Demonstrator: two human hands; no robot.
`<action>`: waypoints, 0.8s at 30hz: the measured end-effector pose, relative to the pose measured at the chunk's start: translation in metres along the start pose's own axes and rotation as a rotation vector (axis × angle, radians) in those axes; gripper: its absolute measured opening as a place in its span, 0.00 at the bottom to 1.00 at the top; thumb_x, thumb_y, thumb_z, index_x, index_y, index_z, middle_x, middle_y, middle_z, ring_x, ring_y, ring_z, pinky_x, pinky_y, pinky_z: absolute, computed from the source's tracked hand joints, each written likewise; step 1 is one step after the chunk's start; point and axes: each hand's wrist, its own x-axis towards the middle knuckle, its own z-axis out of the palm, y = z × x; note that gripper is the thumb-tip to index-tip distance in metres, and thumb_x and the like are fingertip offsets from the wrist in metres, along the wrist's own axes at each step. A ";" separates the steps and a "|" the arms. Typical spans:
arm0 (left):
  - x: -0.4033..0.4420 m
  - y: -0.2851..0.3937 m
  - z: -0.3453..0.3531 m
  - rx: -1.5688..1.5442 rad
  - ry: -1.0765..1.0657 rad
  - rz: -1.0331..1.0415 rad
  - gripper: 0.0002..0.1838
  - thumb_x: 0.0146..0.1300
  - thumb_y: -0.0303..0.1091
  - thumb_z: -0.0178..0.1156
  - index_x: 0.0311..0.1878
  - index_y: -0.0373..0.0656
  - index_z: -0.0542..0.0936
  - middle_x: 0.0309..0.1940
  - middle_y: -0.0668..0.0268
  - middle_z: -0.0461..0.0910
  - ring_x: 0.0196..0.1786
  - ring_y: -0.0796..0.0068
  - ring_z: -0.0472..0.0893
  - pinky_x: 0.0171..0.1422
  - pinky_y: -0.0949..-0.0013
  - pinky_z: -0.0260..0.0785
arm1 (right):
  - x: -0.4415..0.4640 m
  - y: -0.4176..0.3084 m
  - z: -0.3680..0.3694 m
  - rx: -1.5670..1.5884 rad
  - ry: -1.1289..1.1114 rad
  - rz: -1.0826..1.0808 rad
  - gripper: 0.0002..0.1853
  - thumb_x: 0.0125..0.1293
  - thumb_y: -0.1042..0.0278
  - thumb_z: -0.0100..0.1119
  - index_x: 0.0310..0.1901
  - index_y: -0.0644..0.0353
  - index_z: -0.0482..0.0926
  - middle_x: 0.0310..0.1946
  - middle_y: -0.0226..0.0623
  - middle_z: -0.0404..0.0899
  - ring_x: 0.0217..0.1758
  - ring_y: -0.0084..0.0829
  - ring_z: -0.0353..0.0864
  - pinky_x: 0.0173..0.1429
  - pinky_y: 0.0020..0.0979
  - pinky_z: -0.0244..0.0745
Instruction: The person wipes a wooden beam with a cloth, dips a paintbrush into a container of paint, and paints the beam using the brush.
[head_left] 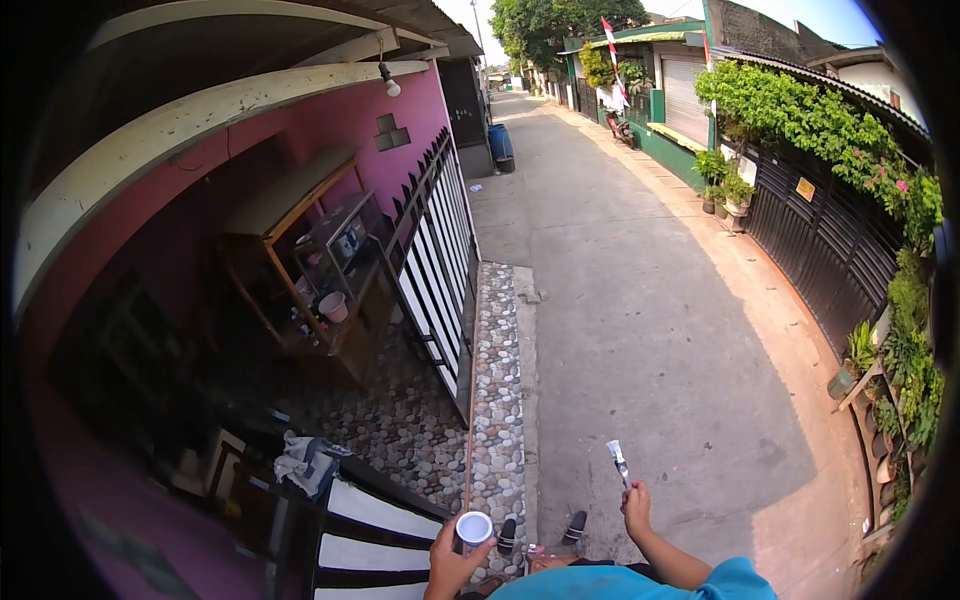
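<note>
At the bottom centre my left hand (455, 565) is wrapped round a small round cup (474, 528) with a white rim and pale contents. To the right, over the grey road, my right hand (636, 508) grips the handle of a paintbrush (618, 460). The brush points up, with white on its bristles. Just left of my left hand stands a gate panel (375, 532) with white and black bars. A crumpled cloth (305, 460) hangs over its dark frame. Dark sandals (574, 527) show below, between my hands.
An open gate leaf (437, 262) with pointed black bars stands ahead on the left, beside a pebbled strip (497, 370). Behind it is a wooden cabinet (300, 215) by a pink wall. A black gate (820, 235) and potted plants line the right side of the road.
</note>
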 end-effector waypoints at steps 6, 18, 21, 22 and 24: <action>-0.003 -0.032 0.012 0.071 0.051 -0.041 0.36 0.52 0.37 0.79 0.63 0.37 0.75 0.54 0.51 0.83 0.57 0.60 0.82 0.62 0.60 0.74 | 0.005 -0.009 -0.005 0.084 -0.020 0.007 0.13 0.69 0.70 0.40 0.52 0.59 0.70 0.24 0.28 0.68 0.21 0.19 0.64 0.21 0.23 0.60; -0.018 -0.035 0.003 0.046 0.127 -0.056 0.37 0.50 0.39 0.80 0.63 0.37 0.76 0.53 0.52 0.83 0.56 0.62 0.82 0.60 0.61 0.75 | 0.021 -0.046 0.023 -0.004 -0.146 -0.119 0.16 0.74 0.69 0.48 0.60 0.64 0.73 0.28 0.29 0.76 0.26 0.17 0.72 0.26 0.21 0.67; -0.025 -0.033 0.007 -0.066 0.167 -0.116 0.36 0.51 0.37 0.80 0.62 0.36 0.77 0.53 0.52 0.83 0.55 0.63 0.83 0.58 0.62 0.75 | 0.019 -0.039 0.025 -0.026 -0.142 -0.109 0.16 0.75 0.69 0.48 0.60 0.64 0.73 0.28 0.28 0.75 0.25 0.16 0.72 0.25 0.21 0.67; -0.026 -0.031 0.006 -0.070 0.177 -0.121 0.36 0.51 0.37 0.80 0.62 0.36 0.77 0.53 0.52 0.83 0.55 0.63 0.83 0.58 0.62 0.75 | 0.019 -0.037 0.025 -0.032 -0.151 -0.110 0.16 0.75 0.69 0.48 0.60 0.64 0.73 0.28 0.28 0.75 0.25 0.16 0.72 0.25 0.21 0.67; -0.028 -0.025 0.001 -0.050 0.144 -0.151 0.35 0.52 0.37 0.79 0.62 0.36 0.76 0.53 0.52 0.83 0.55 0.65 0.83 0.58 0.62 0.75 | 0.020 -0.033 0.027 -0.017 -0.156 -0.086 0.15 0.75 0.69 0.49 0.58 0.64 0.73 0.26 0.26 0.72 0.22 0.16 0.69 0.24 0.21 0.65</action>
